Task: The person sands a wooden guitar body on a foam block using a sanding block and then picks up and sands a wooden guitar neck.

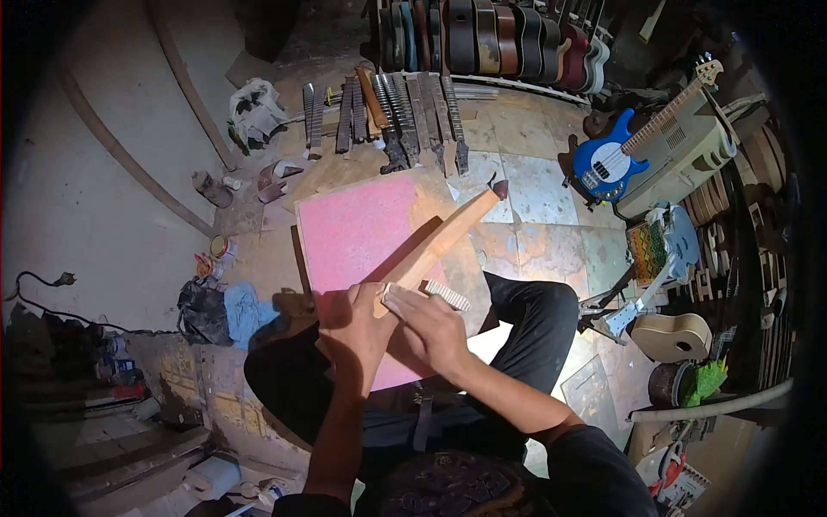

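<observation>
A bare wooden guitar neck [448, 237] slants from my hands up to the right, its far end resting near the board's corner. My left hand [355, 327] grips the neck's near end. My right hand [431, 326] presses a pale sanding block or pad [405, 297] against the neck next to it. Under the neck lies a pink sheet on a wooden board [357, 233], partly on my lap. A small ribbed light piece [446, 295] lies on the board beside my right hand.
Several guitar necks [388, 116] lie in a row on the floor ahead. Guitar bodies [491, 34] stand racked at the back. A blue electric bass [616, 159] leans at right, an unfinished ukulele body [672, 336] nearer. Rags, cans and a black bag [207, 306] sit left.
</observation>
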A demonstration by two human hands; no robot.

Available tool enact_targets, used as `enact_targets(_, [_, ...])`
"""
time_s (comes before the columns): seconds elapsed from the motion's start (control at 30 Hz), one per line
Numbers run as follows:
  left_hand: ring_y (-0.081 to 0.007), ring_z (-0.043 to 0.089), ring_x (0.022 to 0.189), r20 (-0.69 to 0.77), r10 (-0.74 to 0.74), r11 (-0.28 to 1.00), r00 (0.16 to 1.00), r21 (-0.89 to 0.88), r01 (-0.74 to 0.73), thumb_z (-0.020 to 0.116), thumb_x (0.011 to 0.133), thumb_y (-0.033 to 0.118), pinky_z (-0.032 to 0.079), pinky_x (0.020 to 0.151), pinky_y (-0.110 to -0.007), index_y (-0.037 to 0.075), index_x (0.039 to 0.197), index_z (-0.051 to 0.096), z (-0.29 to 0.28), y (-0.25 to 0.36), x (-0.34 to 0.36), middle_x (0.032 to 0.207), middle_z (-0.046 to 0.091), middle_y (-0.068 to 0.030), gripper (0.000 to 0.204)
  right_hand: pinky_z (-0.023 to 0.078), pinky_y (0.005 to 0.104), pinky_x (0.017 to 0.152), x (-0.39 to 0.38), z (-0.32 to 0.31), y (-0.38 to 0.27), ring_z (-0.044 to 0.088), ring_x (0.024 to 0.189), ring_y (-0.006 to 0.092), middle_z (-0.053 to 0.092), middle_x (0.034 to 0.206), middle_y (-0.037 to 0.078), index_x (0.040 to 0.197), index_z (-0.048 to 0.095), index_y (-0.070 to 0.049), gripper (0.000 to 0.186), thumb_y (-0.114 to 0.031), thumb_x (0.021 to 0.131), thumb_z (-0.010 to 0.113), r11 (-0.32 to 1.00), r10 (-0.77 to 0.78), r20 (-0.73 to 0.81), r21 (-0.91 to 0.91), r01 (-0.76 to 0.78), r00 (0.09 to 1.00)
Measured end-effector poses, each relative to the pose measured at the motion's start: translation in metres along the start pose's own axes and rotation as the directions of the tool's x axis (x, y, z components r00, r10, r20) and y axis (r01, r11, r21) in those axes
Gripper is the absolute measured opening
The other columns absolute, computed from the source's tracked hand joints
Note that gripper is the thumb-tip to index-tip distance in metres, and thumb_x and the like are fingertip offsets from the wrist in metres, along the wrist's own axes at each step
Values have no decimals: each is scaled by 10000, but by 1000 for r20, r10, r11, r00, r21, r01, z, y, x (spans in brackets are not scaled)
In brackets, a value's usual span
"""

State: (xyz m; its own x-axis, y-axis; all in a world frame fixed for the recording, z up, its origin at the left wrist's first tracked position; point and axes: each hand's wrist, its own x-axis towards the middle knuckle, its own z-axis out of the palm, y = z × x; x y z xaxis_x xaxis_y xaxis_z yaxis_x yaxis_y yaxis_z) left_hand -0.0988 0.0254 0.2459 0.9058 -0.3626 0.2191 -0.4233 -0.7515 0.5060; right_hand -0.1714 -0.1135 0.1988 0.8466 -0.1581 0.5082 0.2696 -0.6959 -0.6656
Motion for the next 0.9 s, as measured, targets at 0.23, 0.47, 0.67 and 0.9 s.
enact_targets(0.23, [-324,729,972,5,26,999,1000,22,-26,884,776,291,580,846,-436,107,1055,793,1,-2,8,1008,773,-104,346,566,407,874,4,2,48,717,997,377,731,1334,184,1346,731,-90,611,119,773,690,984,158,-66,-72,-163,985])
enact_targets(0.47, [-337,694,954,15,56,996,998,62,-57,855,798,328,541,878,-451,112,1075,748,8,-17,10,1010,750,-99,368,580,410,818,17,-8,47,699,898,358,755,1291,127,1242,767,-122,455,46,823,704,962,248,-89,-96,-256,965])
enact_targets(0.67, [-344,736,927,0,51,992,999,117,-51,895,772,367,572,838,-438,109,1045,769,6,-17,14,976,755,-134,397,588,404,845,6,9,6,703,964,367,742,1295,130,1260,763,-131,490,32,800,719,999,24,-50,-48,-26,998])
enact_targets(0.9, [-340,729,916,28,59,985,998,161,-63,897,767,394,565,829,-441,110,1049,767,10,-12,15,951,755,-118,421,569,412,912,13,13,42,715,1125,352,744,1269,160,1279,749,-92,460,46,848,666,981,113,-197,-133,-141,974])
